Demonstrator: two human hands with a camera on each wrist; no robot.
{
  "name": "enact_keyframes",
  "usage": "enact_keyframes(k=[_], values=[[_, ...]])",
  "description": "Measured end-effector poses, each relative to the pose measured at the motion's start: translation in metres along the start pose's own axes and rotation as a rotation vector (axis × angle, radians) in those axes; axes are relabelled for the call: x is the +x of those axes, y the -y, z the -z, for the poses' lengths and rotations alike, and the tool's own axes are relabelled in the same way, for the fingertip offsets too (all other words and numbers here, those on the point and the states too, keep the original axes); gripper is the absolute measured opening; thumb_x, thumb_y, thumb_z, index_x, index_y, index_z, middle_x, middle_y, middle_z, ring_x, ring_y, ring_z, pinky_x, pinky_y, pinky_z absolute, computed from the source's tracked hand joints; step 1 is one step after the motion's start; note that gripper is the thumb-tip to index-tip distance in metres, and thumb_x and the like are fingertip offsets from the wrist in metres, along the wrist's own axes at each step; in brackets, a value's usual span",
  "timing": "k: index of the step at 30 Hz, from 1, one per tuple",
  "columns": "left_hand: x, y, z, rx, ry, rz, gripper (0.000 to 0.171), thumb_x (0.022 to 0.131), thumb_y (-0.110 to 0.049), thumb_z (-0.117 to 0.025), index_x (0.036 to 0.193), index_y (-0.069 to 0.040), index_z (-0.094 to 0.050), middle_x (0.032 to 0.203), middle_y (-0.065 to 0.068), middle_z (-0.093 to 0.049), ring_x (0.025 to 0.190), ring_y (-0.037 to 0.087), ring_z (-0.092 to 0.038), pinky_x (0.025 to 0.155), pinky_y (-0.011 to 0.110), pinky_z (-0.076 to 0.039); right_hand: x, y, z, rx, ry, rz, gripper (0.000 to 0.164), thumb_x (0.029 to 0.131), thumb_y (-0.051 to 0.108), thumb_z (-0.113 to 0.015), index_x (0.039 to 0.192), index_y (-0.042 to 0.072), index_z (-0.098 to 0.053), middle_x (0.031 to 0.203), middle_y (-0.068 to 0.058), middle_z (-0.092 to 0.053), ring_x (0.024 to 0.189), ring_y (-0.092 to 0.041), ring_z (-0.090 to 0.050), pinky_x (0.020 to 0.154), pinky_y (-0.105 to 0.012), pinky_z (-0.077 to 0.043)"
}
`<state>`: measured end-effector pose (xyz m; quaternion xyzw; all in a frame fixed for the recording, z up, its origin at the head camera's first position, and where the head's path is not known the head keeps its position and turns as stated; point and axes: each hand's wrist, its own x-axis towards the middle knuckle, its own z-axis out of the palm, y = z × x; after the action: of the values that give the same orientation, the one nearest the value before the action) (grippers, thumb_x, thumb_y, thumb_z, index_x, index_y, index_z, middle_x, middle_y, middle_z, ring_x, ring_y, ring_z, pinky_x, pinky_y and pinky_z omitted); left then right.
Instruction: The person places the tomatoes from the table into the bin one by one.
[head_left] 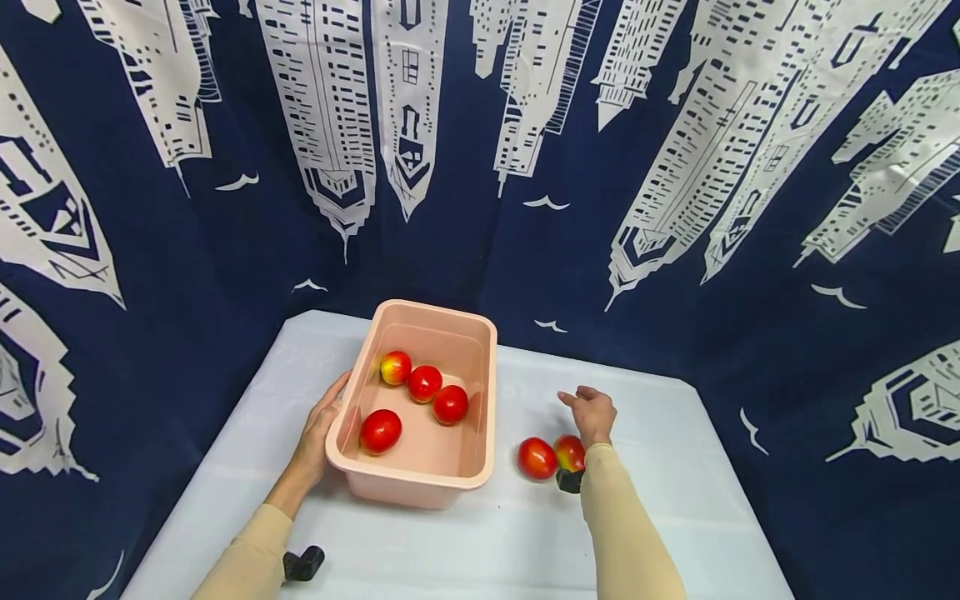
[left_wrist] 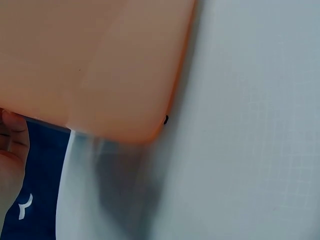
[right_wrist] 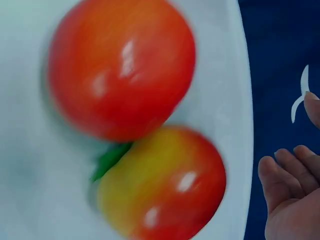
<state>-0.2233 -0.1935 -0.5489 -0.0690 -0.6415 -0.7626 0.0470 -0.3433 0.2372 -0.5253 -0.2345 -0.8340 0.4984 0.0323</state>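
A pink plastic bin (head_left: 397, 483) stands left of centre on the table in the head view. Inside it lie a red-and-yellow fruit (head_left: 395, 367) and several red ones, among them a larger red fruit (head_left: 381, 431). My left hand (head_left: 317, 437) rests against the bin's left outer side, its fingers partly hidden there. To the right of the bin, a glossy red fruit (head_left: 537, 459) touches a smaller red-and-yellow fruit (right_wrist: 165, 185), with a green leaf-like piece (right_wrist: 111, 160) between them. My right hand (head_left: 592, 414) hovers just beyond this pair, holding nothing, fingers loosely bent.
A white cloth covers the table (head_left: 525, 542). Behind and around it hangs a dark blue curtain (head_left: 450, 258) printed with white buildings and birds. Black wrist devices are on both arms, the left one (head_left: 303, 564) near the table's front.
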Motion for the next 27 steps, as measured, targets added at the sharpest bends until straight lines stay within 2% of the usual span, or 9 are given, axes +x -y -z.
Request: enact_keyframes(k=[3,7,10,14,19,23,27], values=[[-0.001,-0.001,0.000,-0.001,-0.011,0.003,0.055,0.100,-0.026,-0.028,0.155,-0.018,-0.026,0.161,0.009,-0.020,0.132,0.006,-0.033,0.101,0.009,-0.030,-0.003,-0.010,0.007,-0.075,0.045,-0.010,0.061,0.086,0.030,-0.070,0.136,0.001,-0.053,0.141,-0.020,-0.052,0.130,-0.038,-0.047,0.111,-0.051,-0.036],[-0.003,-0.003,0.000,-0.003,-0.017,0.008,0.055,0.100,-0.026,-0.028,0.155,-0.016,-0.026,0.161,0.009,-0.021,0.132,0.006,-0.032,0.100,0.008,-0.031,-0.008,-0.025,0.015,-0.135,0.148,-0.023,0.068,0.086,0.036,-0.069,0.139,-0.002,-0.049,0.145,-0.023,-0.046,0.136,-0.041,-0.037,0.114,-0.053,-0.029],[-0.004,-0.005,0.000,-0.015,-0.010,0.010,0.055,0.101,-0.026,-0.028,0.154,-0.015,-0.026,0.161,0.010,-0.021,0.131,0.006,-0.034,0.100,0.008,-0.032,-0.011,-0.039,0.017,-0.160,0.198,-0.052,0.072,0.085,0.040,-0.070,0.139,-0.002,-0.047,0.146,-0.025,-0.043,0.135,-0.043,-0.037,0.114,-0.056,-0.028],[-0.004,-0.005,-0.002,-0.020,-0.007,0.015,0.055,0.101,-0.028,-0.028,0.154,-0.014,-0.026,0.161,0.012,-0.021,0.130,0.005,-0.036,0.101,0.009,-0.033,-0.011,-0.053,0.018,-0.188,0.221,-0.071,0.074,0.082,0.043,-0.072,0.137,-0.002,-0.049,0.143,-0.026,-0.043,0.130,-0.043,-0.039,0.112,-0.058,-0.030],[-0.004,-0.006,-0.004,0.001,-0.017,0.032,0.055,0.101,-0.030,-0.028,0.154,-0.017,-0.027,0.161,0.010,-0.021,0.133,0.005,-0.033,0.101,0.008,-0.032,-0.011,-0.057,0.022,-0.208,0.255,-0.033,0.075,0.080,0.044,-0.074,0.135,-0.002,-0.052,0.141,-0.025,-0.046,0.129,-0.042,-0.040,0.111,-0.057,-0.032],[-0.003,-0.006,-0.005,0.010,-0.018,0.046,0.055,0.101,-0.031,-0.028,0.154,-0.018,-0.027,0.162,0.007,-0.021,0.137,0.008,-0.030,0.101,0.008,-0.031,-0.012,-0.057,0.028,-0.229,0.302,-0.040,0.076,0.080,0.047,-0.073,0.136,0.000,-0.051,0.140,-0.024,-0.046,0.129,-0.041,-0.039,0.110,-0.058,-0.032],[-0.002,-0.006,-0.007,0.022,-0.020,0.048,0.055,0.101,-0.030,-0.028,0.155,-0.018,-0.026,0.162,0.006,-0.020,0.139,0.011,-0.027,0.101,0.008,-0.030,-0.015,-0.057,0.035,-0.247,0.343,-0.032,0.072,0.080,0.042,-0.073,0.135,0.000,-0.051,0.139,-0.024,-0.048,0.128,-0.042,-0.039,0.109,-0.061,-0.031]])
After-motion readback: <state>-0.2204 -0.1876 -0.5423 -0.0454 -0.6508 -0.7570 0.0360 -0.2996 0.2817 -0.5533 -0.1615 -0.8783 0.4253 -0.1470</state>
